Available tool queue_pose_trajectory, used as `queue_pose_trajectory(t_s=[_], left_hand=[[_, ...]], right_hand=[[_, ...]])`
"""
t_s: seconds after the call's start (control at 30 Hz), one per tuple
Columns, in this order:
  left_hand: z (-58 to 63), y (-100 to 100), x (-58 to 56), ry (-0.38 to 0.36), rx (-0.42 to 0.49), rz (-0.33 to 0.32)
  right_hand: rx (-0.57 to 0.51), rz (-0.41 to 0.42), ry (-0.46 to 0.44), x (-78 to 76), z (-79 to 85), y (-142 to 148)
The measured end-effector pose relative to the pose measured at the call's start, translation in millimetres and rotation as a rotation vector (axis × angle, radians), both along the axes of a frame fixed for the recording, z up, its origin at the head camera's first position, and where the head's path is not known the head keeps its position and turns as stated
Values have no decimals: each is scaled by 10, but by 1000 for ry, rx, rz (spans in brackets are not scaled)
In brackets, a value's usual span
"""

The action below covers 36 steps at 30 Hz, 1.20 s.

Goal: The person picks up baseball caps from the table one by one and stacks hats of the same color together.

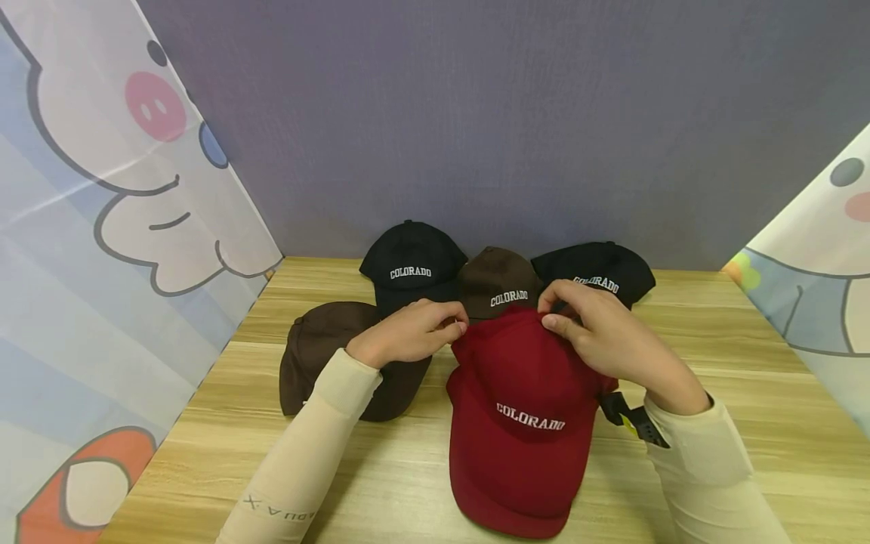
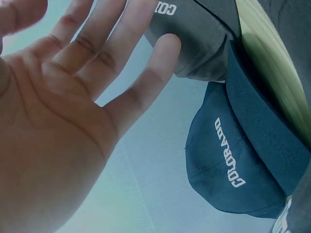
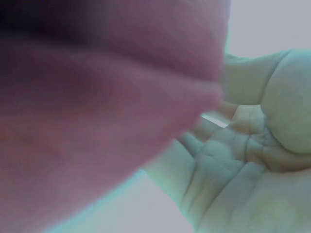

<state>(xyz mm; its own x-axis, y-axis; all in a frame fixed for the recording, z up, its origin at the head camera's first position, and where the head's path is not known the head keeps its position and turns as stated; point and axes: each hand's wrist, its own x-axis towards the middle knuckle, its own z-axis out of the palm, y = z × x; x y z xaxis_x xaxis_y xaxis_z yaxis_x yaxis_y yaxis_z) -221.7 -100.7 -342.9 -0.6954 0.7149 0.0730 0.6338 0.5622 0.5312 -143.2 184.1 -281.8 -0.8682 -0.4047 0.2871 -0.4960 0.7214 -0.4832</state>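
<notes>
A red cap (image 1: 523,378) with white COLORADO lettering is held brim toward me in the head view. My left hand (image 1: 414,332) pinches its upper left edge between thumb and index finger. In the left wrist view the other fingers of the left hand (image 2: 82,97) are spread. My right hand (image 1: 605,332) pinches the cap's upper right edge. Blurred red cloth of the cap (image 3: 107,131) covers much of the right wrist view, partly hiding the right hand (image 3: 233,160).
Behind stand a black cap (image 1: 413,257), a brown cap (image 1: 499,276) and another black cap (image 1: 598,264), by a grey wall (image 1: 503,121). A second brown cap (image 1: 326,347) lies at left, partly behind the left hand. All rest on a wood-grain table (image 1: 714,363).
</notes>
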Motion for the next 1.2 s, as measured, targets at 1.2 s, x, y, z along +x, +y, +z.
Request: queue_pose_trajectory(t_s=[1.2], left_hand=[[-68, 38, 8, -31, -46, -124]], right_hand=[[130, 64, 35, -74, -147, -57]])
